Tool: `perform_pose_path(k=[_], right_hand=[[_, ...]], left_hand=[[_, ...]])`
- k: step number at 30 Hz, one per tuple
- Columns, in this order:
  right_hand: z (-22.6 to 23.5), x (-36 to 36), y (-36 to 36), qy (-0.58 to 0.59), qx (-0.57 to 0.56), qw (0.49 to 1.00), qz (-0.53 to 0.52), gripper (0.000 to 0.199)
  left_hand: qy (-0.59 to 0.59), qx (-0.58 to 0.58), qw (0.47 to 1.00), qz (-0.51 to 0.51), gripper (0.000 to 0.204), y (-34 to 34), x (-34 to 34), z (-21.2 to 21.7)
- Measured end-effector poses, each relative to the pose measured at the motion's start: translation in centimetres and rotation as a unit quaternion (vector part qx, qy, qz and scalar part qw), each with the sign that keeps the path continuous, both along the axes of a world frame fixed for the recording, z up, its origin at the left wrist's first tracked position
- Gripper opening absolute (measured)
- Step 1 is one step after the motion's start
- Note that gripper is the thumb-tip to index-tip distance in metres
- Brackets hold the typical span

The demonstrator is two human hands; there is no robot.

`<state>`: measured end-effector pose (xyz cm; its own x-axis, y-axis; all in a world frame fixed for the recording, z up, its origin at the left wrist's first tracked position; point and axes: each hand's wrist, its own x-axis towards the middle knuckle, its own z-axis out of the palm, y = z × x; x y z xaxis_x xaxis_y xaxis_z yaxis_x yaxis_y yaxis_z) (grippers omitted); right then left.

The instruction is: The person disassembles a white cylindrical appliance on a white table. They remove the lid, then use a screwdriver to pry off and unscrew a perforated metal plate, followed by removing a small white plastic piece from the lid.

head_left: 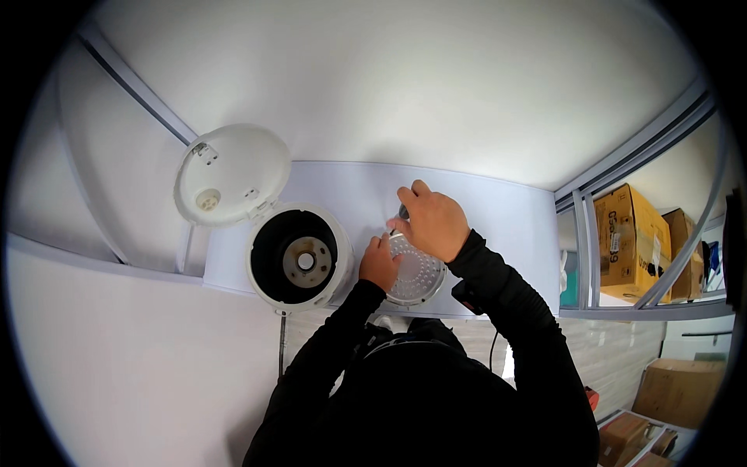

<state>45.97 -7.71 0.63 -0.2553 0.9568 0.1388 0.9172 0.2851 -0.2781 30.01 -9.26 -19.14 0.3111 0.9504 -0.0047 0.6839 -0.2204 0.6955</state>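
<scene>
A round silver inner lid (420,274) dotted with small raised marks or holes lies on the white table near its front edge. My left hand (379,266) grips the left side of this inner lid, fingers closed at its rim and thumb over its face. Above its far edge my right hand (436,222) is closed around a dark-handled screwdriver (403,212). The tool's tip points down beside my left fingertips; its exact contact is hidden. Just left of my hands stands a white rice cooker (342,261), lid (233,175) swung open, with the heating plate (306,262) visible inside its dark interior.
The white table (498,233) meets a pale wall at the back. Metal frame rails (622,156) rise at the right, with a yellow-brown carton (632,243) behind them. More cardboard boxes (675,391) are at lower right. A dark cable (493,350) hangs by my right arm.
</scene>
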Motion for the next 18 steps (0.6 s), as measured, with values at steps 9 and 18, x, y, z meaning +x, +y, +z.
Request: perform_pose_path(k=[9,18], right_hand=[[-1.1,-0.5,0.8,0.030,0.139,0.983,0.117,0.034],[-1.0,-0.4,1.4,0.108,0.118,0.973,0.166,0.026]], left_hand=[[-0.001,-0.002,1.000,0.003,0.064,0.1,0.0,-0.3],[-0.022,-0.013,1.000,0.002,0.067,0.2,0.1,0.1]])
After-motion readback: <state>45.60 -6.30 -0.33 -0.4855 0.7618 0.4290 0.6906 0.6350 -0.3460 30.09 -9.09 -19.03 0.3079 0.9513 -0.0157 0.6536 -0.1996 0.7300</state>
